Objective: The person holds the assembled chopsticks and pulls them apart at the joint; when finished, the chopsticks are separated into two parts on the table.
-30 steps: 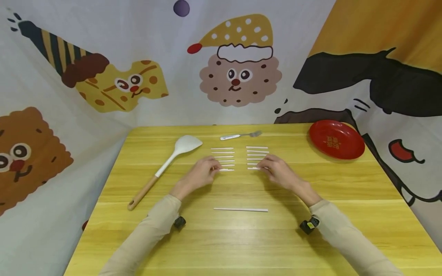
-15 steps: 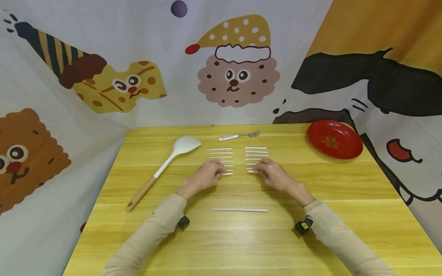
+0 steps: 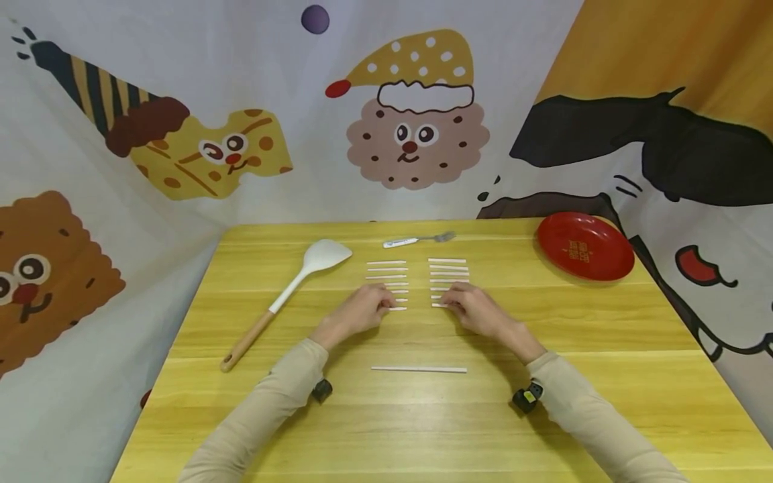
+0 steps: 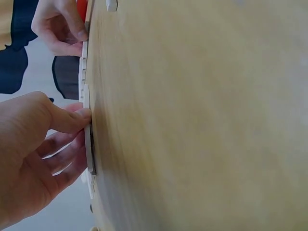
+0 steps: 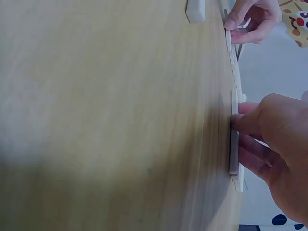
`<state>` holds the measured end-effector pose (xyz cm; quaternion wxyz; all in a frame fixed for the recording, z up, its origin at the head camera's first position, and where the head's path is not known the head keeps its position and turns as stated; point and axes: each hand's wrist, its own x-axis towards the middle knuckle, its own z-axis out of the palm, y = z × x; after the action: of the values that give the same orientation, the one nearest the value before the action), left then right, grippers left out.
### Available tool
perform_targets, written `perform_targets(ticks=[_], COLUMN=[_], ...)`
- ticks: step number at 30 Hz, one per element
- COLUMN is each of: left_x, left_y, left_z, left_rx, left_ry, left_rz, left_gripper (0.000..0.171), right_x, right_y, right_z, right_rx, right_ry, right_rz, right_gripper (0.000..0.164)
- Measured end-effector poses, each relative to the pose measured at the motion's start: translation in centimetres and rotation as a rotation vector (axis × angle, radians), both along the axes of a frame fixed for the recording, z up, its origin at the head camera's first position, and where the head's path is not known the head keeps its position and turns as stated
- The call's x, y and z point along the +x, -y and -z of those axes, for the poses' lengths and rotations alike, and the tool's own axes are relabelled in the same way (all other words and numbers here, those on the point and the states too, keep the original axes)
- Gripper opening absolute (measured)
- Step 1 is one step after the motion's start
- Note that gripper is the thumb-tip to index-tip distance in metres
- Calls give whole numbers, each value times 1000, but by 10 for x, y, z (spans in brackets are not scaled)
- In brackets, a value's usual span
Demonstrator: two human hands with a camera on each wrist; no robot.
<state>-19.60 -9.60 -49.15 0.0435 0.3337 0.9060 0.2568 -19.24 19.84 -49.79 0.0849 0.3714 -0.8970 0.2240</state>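
Two columns of short, thin white sticks lie side by side on the wooden table (image 3: pixel 423 422) in the head view. My left hand (image 3: pixel 362 308) pinches the nearest stick (image 4: pixel 88 139) of the left column between thumb and fingers. At the right column, my right hand (image 3: pixel 483 310) pinches the nearest stick (image 5: pixel 234 149) in the same way. Both held sticks are low at the tabletop. The fingers cover the outer ends of several sticks in the head view. Closer to me lies one longer white stick (image 3: pixel 419 369), untouched.
A white spatula (image 3: pixel 326 255) with a wooden handle lies to the left. Behind the columns is a small fork (image 3: pixel 401 242) with a white handle. At the back right sits a red plate (image 3: pixel 586 261). A printed cloth (image 3: pixel 272 201) hangs behind the table.
Both hands have come a little closer to me, and the left hand also slightly to the right. The nearest stick in each column now lies lower in the head view, lengthening both columns.
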Motion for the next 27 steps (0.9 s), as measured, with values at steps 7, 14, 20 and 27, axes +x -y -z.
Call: perform_targets(ticks=[7, 14, 20, 27], left_x=[0, 9, 32, 61], left_y=[-1, -1, -3, -3], left_z=[-1, -10, -26, -33], left_rx=[7, 0, -33, -44], left_ry=[8, -19, -48, 28], left_rz=[-3, -36, 7, 75], left_gripper=[19, 17, 17, 20], right_x=[0, 9, 28, 52], right_y=[-1, -2, 3, 10], right_z=[-2, -13, -30, -41], right_rx=[-10, -43, -53, -15], right_ry=[-9, -76, 12, 106], right_rz=[15, 3, 1, -42], right_gripper=[16, 20, 22, 23])
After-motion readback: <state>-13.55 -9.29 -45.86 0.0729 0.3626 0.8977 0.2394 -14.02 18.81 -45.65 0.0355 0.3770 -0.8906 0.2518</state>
